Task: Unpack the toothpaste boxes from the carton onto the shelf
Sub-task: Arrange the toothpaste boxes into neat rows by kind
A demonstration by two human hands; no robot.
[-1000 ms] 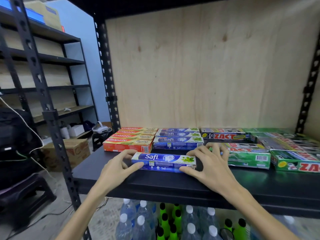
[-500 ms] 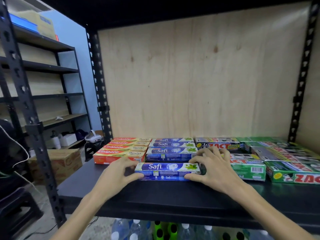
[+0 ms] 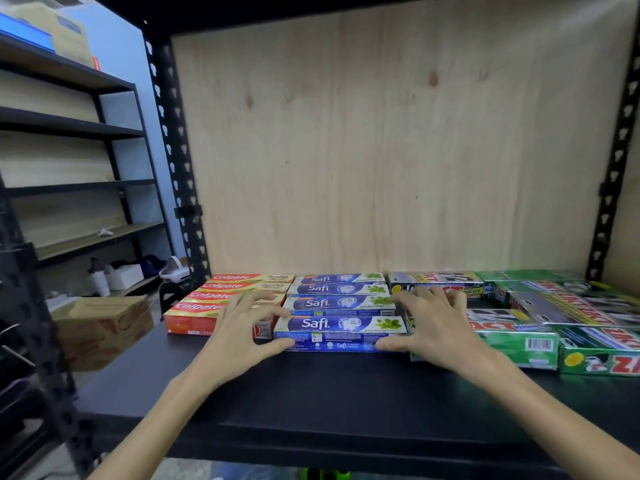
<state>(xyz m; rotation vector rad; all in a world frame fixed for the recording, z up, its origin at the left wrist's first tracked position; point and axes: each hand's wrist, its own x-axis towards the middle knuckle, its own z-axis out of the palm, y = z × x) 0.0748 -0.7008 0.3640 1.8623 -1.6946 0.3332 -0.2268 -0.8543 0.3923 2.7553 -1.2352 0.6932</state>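
A blue Safi toothpaste box (image 3: 341, 332) lies flat on the black shelf (image 3: 311, 400), at the front of a row of several Safi boxes (image 3: 339, 289). My left hand (image 3: 242, 332) grips its left end, thumb on the front face. My right hand (image 3: 438, 329) grips its right end the same way. Red Colgate boxes (image 3: 207, 299) lie to the left and green Zact boxes (image 3: 561, 320) to the right. No carton for the task is clearly identifiable.
A plywood back panel (image 3: 398, 140) closes the shelf behind. Black perforated uprights (image 3: 173, 157) frame the bay. A brown cardboard box (image 3: 104, 327) sits on the floor at left, beside another shelving unit (image 3: 69, 126).
Both hands have pushed the front Safi box back until it sits against the row behind it. The camera has moved closer and lower to the shelf.
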